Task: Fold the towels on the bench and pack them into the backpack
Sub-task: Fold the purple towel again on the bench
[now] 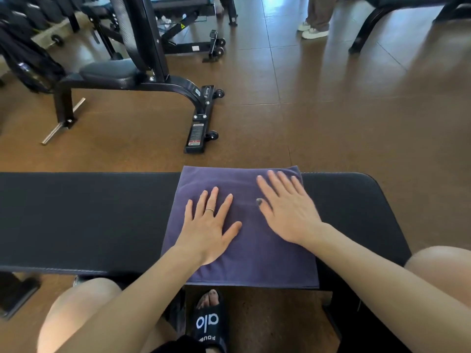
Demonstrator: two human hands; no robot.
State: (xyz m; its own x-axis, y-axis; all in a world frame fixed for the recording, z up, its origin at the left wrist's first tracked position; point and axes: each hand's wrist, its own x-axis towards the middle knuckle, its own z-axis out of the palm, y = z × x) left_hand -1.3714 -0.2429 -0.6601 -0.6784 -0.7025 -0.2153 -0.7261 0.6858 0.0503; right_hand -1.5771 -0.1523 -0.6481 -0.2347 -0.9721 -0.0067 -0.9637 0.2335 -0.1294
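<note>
A purple towel [252,250] lies folded into a rough square across the black padded bench [89,220], its near edge hanging slightly over the bench's front. My left hand [209,225] presses flat on the towel's left half with fingers spread. My right hand [288,210] lies flat on the right half, its fingertips near the far right corner. No backpack can be identified with certainty; a dark bag-like shape [28,64] sits at the far left.
A black adjustable gym bench [132,80] with wheels stands on the brown floor beyond. A steel bar [63,121] lies on the floor at left. A person's legs and white shoes [314,31] are at the back. My knees and a black slide sandal [207,324] are below.
</note>
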